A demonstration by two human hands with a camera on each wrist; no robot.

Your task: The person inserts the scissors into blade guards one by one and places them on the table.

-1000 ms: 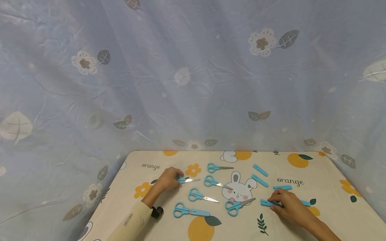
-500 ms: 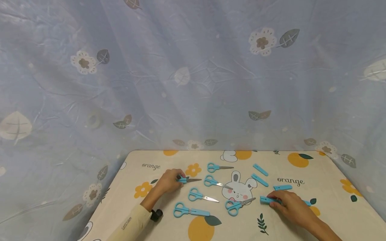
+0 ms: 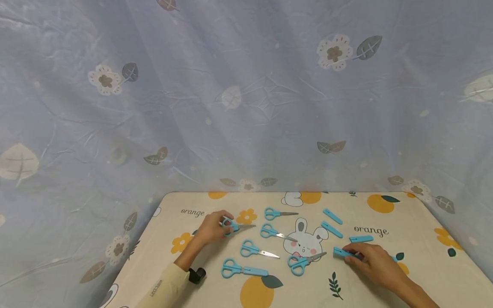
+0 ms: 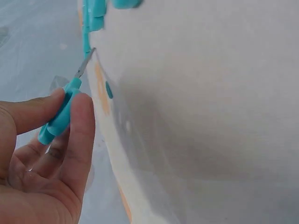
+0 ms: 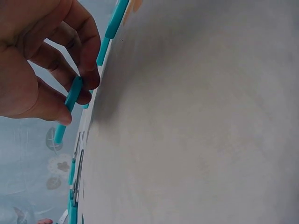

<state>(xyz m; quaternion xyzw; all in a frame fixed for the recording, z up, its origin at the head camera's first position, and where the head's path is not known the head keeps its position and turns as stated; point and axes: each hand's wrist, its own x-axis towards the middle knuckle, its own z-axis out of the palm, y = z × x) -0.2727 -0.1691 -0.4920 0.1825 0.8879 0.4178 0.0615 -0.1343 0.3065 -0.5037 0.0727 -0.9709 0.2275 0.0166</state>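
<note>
Between the thumb and fingers of my left hand (image 3: 212, 229) are light-blue-handled scissors (image 3: 232, 227), pinched by the handles, blades pointing right. The left wrist view shows the same scissors (image 4: 64, 112) lifted off the cloth. My right hand (image 3: 375, 263) pinches a blue blade cover (image 3: 340, 252), its free end toward the left. In the right wrist view the thumb and fingertips hold this blade cover (image 5: 71, 100) above the table. Several uncovered scissors (image 3: 256, 249) lie between the hands. A pair of scissors (image 3: 231, 268) in front has its blades inside a cover (image 3: 256, 271).
Loose blade covers (image 3: 332, 216) lie at the right, one close beyond the right hand (image 3: 360, 239) and another partly hidden behind it. The table wears a printed cloth (image 3: 308, 295). A patterned curtain (image 3: 246, 107) hangs behind and at both sides.
My left hand has risen slightly with the scissors, whose handle loops now show more. The blade cover in my right hand has tilted, its free end a little higher. The other scissors stay put.
</note>
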